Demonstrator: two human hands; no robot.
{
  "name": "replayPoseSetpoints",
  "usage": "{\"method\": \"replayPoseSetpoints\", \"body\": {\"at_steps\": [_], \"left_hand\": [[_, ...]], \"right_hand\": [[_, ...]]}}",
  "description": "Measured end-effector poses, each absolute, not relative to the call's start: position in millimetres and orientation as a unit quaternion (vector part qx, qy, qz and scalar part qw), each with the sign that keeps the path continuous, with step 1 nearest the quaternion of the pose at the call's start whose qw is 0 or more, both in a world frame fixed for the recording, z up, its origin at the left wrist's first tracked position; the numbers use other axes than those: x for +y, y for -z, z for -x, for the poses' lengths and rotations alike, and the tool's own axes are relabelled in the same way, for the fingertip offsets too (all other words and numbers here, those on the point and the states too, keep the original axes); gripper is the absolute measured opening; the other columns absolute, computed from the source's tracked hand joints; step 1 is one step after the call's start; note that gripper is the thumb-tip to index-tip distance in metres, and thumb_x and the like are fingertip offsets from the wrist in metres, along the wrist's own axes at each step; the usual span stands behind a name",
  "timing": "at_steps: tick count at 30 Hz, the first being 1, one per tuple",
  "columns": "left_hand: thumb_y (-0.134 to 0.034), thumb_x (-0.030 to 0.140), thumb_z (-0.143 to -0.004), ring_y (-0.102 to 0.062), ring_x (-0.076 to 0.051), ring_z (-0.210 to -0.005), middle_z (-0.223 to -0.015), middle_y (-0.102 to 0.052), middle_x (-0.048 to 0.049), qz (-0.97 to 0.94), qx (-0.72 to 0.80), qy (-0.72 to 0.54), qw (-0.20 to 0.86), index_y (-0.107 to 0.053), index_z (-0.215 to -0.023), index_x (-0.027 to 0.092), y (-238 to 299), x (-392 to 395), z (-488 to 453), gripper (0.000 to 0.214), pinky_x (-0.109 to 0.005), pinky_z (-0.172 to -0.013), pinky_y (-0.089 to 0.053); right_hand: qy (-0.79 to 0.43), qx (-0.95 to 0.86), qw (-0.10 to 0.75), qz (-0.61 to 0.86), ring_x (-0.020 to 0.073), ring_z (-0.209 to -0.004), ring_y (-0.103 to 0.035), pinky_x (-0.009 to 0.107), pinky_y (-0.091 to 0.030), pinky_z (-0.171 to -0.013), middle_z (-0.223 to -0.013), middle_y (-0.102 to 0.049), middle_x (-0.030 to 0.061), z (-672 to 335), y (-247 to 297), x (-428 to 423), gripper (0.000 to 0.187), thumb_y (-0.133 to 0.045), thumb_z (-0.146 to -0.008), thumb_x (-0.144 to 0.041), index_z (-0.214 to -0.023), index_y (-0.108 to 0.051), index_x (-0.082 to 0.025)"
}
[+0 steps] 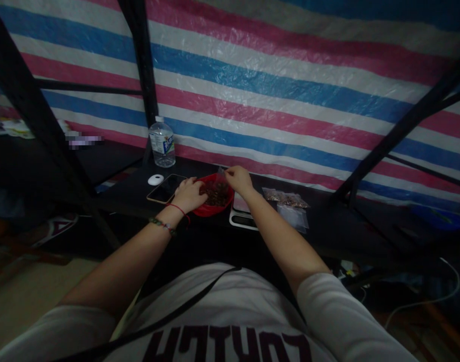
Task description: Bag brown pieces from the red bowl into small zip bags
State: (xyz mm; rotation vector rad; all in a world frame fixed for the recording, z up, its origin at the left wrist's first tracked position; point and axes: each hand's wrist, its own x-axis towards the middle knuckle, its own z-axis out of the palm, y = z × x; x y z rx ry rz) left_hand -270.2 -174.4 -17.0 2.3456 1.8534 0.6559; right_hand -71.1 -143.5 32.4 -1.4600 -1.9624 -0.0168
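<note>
A red basket [202, 212] holds many small brown pieces [216, 195], too small to name. My left hand [190, 194] reaches over the basket's left rim with its fingers apart, their tips at the brown pieces; I see nothing held in it. Above the basket's right side, my right hand [238, 179] pinches the top of a small clear plastic bag [221, 177]. The bag hangs over the brown pieces; how much is in it I cannot tell. Under my right forearm, a white kitchen scale [242, 221] stands beside the basket, partly covered by the arm.
Filled small bags [285, 197] lie right of the scale, with flat clear bags [293, 217] in front. Left of the basket are a phone [165, 188], a white oval object [155, 179] and a water bottle [162, 143]. Dark metal posts [141, 60] frame the black shelf [328, 226].
</note>
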Motion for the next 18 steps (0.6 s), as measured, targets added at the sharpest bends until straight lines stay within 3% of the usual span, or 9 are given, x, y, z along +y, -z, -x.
{"method": "replayPoseSetpoints", "body": {"at_steps": [5, 10, 18], "left_hand": [[-0.052, 0.048, -0.076, -0.036, -0.039, -0.131, -0.144, -0.042, -0.0116, -0.765, 0.615, -0.181, 0.063, -0.061, -0.123, 0.027, 21, -172, 273, 0.052, -0.050, -0.103, -0.033], [-0.050, 0.045, -0.078, -0.033, -0.034, -0.135, -0.141, -0.045, -0.0145, -0.780, 0.600, -0.171, 0.049, -0.059, -0.125, 0.022, 26, -165, 275, 0.054, -0.047, -0.107, -0.028], [-0.052, 0.043, -0.077, -0.034, -0.034, -0.134, -0.144, -0.043, -0.0118, -0.783, 0.593, -0.184, 0.042, -0.057, -0.128, 0.024, 24, -169, 275, 0.054, -0.045, -0.108, -0.028]], "right_hand": [[0.031, -0.750, 0.331, 0.571, 0.0224, -0.092, -0.062, 0.032, -0.044, -0.086, -0.095, -0.071, 0.0112, 69, -29, -141, 0.027, -0.049, -0.086, -0.023, -0.090, -0.074, -0.015], [0.035, -0.757, 0.319, 0.569, 0.0234, -0.094, -0.061, 0.034, -0.042, -0.089, -0.095, -0.070, 0.0115, 73, -40, -138, 0.025, -0.050, -0.086, -0.025, -0.090, -0.073, -0.015], [0.022, -0.734, 0.379, 0.563, 0.0228, -0.096, -0.062, 0.033, -0.043, -0.090, -0.100, -0.070, 0.0123, 78, -31, -149, 0.027, -0.049, -0.087, -0.023, -0.096, -0.072, -0.014]]}}
